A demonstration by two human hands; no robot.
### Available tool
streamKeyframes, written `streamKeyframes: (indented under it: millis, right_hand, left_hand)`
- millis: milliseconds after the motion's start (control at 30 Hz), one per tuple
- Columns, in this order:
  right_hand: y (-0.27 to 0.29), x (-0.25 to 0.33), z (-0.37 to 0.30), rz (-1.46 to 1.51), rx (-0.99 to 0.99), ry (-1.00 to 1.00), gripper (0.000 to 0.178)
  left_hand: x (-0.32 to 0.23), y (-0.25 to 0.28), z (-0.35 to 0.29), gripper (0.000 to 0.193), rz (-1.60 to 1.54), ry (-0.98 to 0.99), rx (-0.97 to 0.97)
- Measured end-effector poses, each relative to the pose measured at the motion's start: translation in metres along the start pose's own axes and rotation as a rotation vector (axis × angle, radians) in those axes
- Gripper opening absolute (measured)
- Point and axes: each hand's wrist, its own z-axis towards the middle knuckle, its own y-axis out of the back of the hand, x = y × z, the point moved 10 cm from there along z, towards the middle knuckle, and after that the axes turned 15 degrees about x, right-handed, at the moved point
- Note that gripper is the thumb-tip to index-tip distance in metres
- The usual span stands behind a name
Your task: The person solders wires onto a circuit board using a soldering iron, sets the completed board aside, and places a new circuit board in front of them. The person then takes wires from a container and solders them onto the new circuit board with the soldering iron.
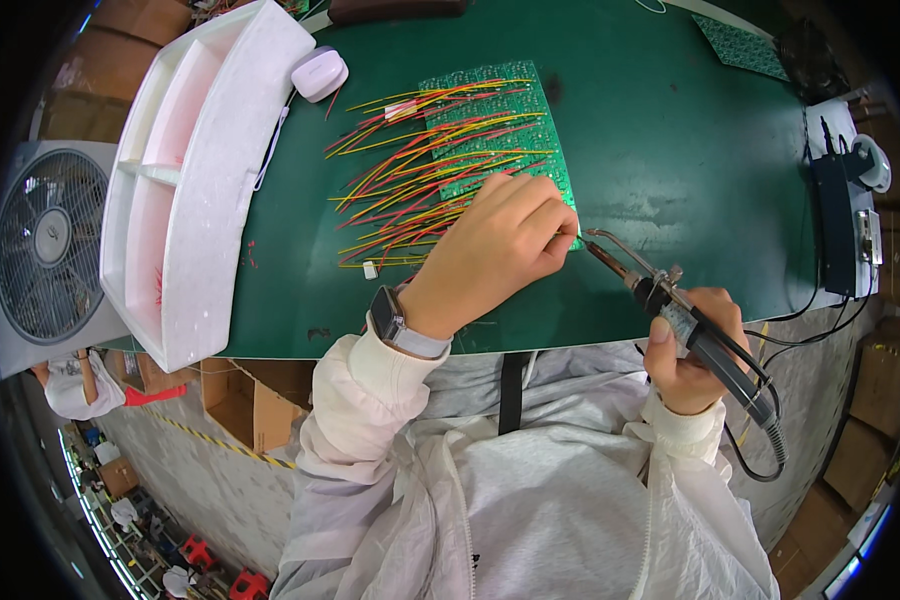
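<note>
A green circuit board panel (545, 105) lies on the bench, with rows of red and yellow wires (390, 180) running off its left side. Over the board's near end is my left hand (505, 245), its fingers pinched together near the right corner. Whatever they pinch is hidden by the fingers. My right hand (692, 350) grips a soldering iron (705, 345) that has a thin metal feed tube beside its tip. The tip points up and left, right beside my left fingertips at the board's edge; whether it touches the board I cannot tell.
A white foam box with compartments (225, 150) stands at the left, a small pale case (320, 74) beside it. Behind the box is a fan (52, 235). A dark soldering unit (838, 225) with cables sits at the right edge. Another board (740, 47) lies far right.
</note>
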Motion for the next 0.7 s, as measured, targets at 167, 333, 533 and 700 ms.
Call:
streamKeyframes:
  millis: [167,333,533,700]
  right_hand:
    - [0.001,-0.0006,-0.0013,-0.018,-0.016,0.001,0.024]
    - [0.0019,0.0022,0.0005,-0.038,-0.018,0.016,0.023]
    - [0.0024,0.0017,0.0004,-0.024,-0.019,0.005,0.022]
    - [0.0019,0.0007,-0.0008,-0.012,-0.03,0.012,0.022]
  left_hand:
    - [-0.0007,-0.0005,0.0008,0.021,0.004,0.003,0.0]
    - [-0.0004,-0.0009,0.0007,0.022,0.011,0.01,0.009]
    - [-0.0009,0.0003,0.0004,0.02,0.016,0.01,0.001]
    - [-0.0011,0.0004,-0.0004,0.02,0.021,0.003,-0.014]
